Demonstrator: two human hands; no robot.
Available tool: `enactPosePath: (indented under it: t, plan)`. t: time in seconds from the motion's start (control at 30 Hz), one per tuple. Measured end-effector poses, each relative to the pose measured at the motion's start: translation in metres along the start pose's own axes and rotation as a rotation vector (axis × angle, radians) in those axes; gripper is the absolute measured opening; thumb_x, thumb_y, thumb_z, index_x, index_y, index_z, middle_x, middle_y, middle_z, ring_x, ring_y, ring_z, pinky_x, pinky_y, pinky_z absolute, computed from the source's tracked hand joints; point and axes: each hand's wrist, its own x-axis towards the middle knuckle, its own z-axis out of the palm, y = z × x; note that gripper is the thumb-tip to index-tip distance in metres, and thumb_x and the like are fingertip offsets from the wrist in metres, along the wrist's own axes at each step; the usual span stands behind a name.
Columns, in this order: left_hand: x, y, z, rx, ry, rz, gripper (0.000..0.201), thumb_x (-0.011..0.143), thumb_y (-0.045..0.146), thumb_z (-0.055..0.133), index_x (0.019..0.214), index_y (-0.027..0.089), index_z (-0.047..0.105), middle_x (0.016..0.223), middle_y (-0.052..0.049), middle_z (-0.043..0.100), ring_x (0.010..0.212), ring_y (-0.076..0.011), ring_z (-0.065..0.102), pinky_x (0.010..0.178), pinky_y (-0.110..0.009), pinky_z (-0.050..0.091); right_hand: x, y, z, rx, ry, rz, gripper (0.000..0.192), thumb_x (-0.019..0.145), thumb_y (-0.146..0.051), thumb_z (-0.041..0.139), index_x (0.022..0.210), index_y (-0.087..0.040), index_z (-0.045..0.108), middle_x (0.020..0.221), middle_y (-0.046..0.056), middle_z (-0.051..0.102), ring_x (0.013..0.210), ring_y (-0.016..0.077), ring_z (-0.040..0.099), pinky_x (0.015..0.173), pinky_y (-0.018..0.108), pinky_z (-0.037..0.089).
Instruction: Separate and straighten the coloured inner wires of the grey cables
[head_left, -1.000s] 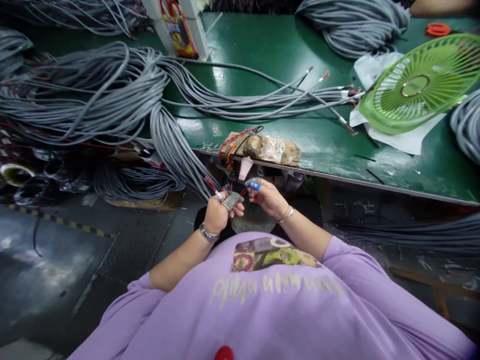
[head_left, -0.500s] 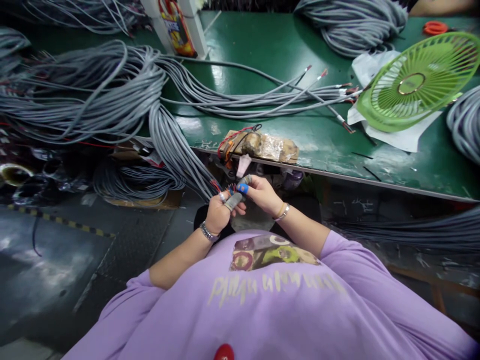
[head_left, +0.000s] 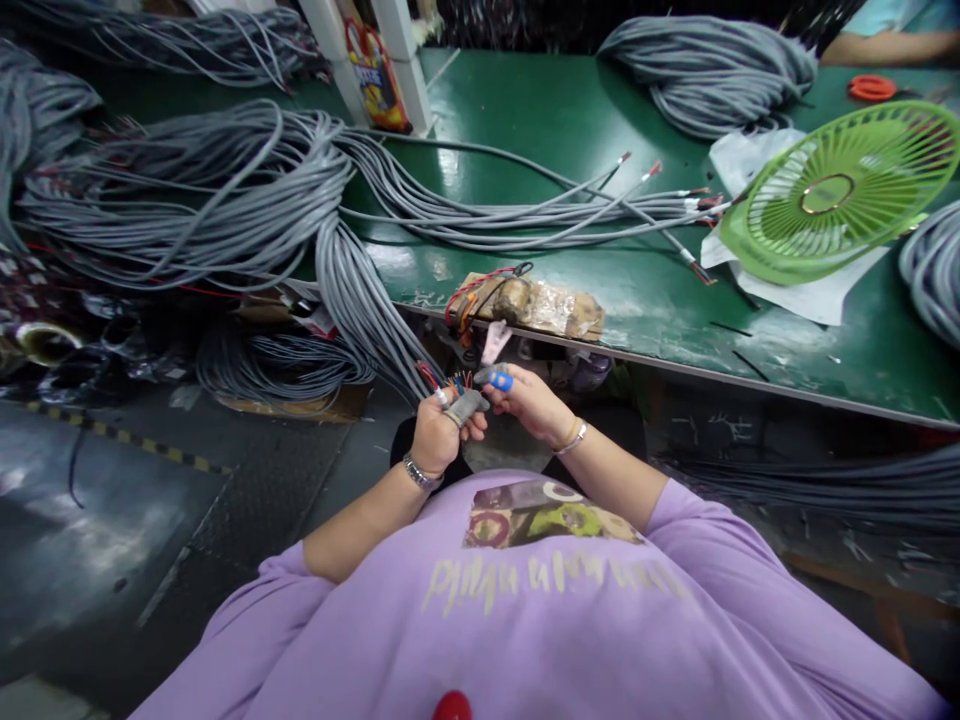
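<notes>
My left hand (head_left: 442, 428), with a grey cover on its thumb, is closed round the end of a grey cable; thin coloured wires (head_left: 460, 380) fan out above its fingers. Close on the right is my right hand (head_left: 525, 400), with blue tape on one finger and a grey cover on another. Its fingertips are pinched beside the wire ends, and what lies between them is too small to make out. A bundle of grey cables (head_left: 360, 290) hangs over the table edge down to my left hand.
A green table (head_left: 517, 90) carries coiled grey cables (head_left: 195, 200), a green fan (head_left: 832, 195), and a taped cardboard piece (head_left: 555, 308) at its front edge. Orange-handled scissors (head_left: 871, 88) lie near another person's arm (head_left: 892, 48). More cable (head_left: 277, 370) is coiled below at left.
My right hand has drawn slightly away from my left, and the wire ends show more spread out. The whole view has shifted a little, with the table lower in it.
</notes>
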Motion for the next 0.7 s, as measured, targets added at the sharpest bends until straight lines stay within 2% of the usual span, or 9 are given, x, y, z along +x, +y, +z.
enactPosePath:
  t: [0.1,0.2,0.33,0.43,0.5,0.6,0.7]
  plan:
    - [-0.001,-0.002,0.0,0.04,-0.025,0.001,0.031,0.079,0.04,0.063,0.062,0.016,0.058,0.052,-0.002,0.065,0.038,-0.0088,0.056,0.036,-0.018,0.033,-0.001,-0.001,0.008,-0.091,-0.01,-0.063,0.031,0.064,-0.041,0.079,0.077,-0.016,0.065,0.069,-0.002,0.06,0.06,0.0076,0.048,0.056,0.021,0.038]
    - [-0.003,-0.004,0.001,0.054,-0.04,-0.006,0.033,0.08,0.042,0.063,0.061,0.015,0.059,0.053,-0.003,0.065,0.039,-0.009,0.056,0.036,-0.018,0.033,0.001,0.004,0.015,-0.104,0.07,-0.079,0.027,0.063,-0.035,0.08,0.068,-0.016,0.062,0.062,-0.002,0.058,0.056,0.0071,0.045,0.053,0.021,0.035]
    - [-0.006,0.0,0.001,0.001,-0.03,-0.015,0.031,0.078,0.043,0.066,0.065,0.014,0.062,0.052,-0.002,0.065,0.039,-0.0092,0.057,0.035,-0.017,0.033,0.007,0.009,0.01,0.066,0.262,-0.027,0.025,0.065,-0.029,0.073,0.061,-0.017,0.051,0.052,-0.008,0.044,0.048,0.0046,0.036,0.048,0.019,0.031]
    - [-0.007,0.01,0.001,-0.083,-0.015,-0.039,0.032,0.073,0.045,0.068,0.069,0.013,0.064,0.05,-0.002,0.064,0.036,-0.01,0.056,0.033,-0.017,0.031,0.013,0.002,-0.002,0.229,0.334,0.021,0.026,0.068,-0.033,0.073,0.068,-0.018,0.052,0.056,-0.008,0.046,0.048,0.0043,0.037,0.048,0.018,0.033]
    - [-0.007,0.019,0.001,-0.151,-0.006,-0.049,0.034,0.07,0.046,0.07,0.067,0.013,0.064,0.048,-0.002,0.062,0.034,-0.0103,0.054,0.031,-0.018,0.031,0.016,-0.006,-0.008,0.264,0.268,0.094,0.031,0.072,-0.043,0.071,0.074,-0.017,0.056,0.062,-0.004,0.054,0.051,0.0055,0.044,0.05,0.019,0.037]
    - [-0.004,0.031,0.004,-0.228,-0.023,-0.057,0.034,0.067,0.046,0.071,0.065,0.013,0.064,0.046,-0.001,0.061,0.032,-0.0104,0.052,0.03,-0.019,0.033,0.02,-0.018,-0.01,0.232,0.079,0.178,0.042,0.078,-0.058,0.063,0.08,-0.016,0.061,0.072,0.0,0.061,0.056,0.0078,0.051,0.052,0.021,0.041]
    - [0.001,0.037,0.008,-0.269,-0.057,-0.063,0.033,0.066,0.045,0.072,0.065,0.013,0.065,0.045,-0.001,0.06,0.031,-0.0102,0.051,0.03,-0.019,0.034,0.024,-0.024,-0.005,0.176,-0.062,0.125,0.046,0.074,-0.06,0.066,0.084,-0.015,0.063,0.072,0.0,0.061,0.056,0.0075,0.049,0.05,0.02,0.039]
